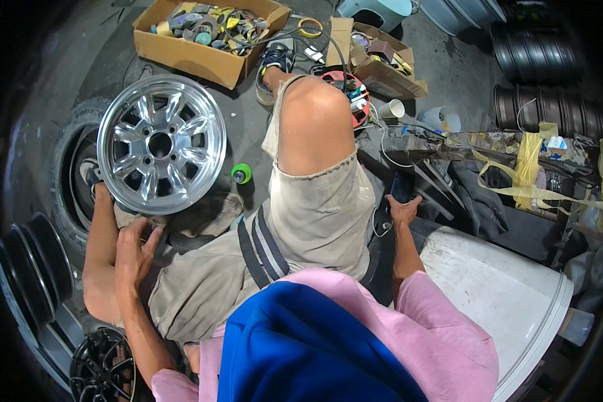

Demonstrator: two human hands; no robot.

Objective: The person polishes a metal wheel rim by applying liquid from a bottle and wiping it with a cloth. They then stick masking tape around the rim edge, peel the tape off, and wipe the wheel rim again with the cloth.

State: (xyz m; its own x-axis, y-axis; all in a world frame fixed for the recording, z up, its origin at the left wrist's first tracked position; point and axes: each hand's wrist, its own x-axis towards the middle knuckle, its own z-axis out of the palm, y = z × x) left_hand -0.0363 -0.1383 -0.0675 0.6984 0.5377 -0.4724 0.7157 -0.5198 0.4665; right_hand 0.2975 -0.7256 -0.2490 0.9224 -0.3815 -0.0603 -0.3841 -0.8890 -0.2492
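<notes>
My right hand (403,209) is closed around a dark phone (402,186) beside my right thigh, next to a white cable. My left hand (136,249) rests near my left knee with thumb and fingers apart, just below a polished silver wheel rim (161,144). Nothing shows between its fingers. The rim lies face up, partly over a black tire (74,174). A green bottle (241,174) stands on the floor right of the rim. Grey cloth (204,211) lies under the rim's lower edge.
Two cardboard boxes (187,61) (382,77) of assorted pieces stand ahead. A red cable reel (360,117) is beyond my raised knee. At right are a cluttered bench (476,139) and a white surface (492,285). Dark rims (37,268) stand at left.
</notes>
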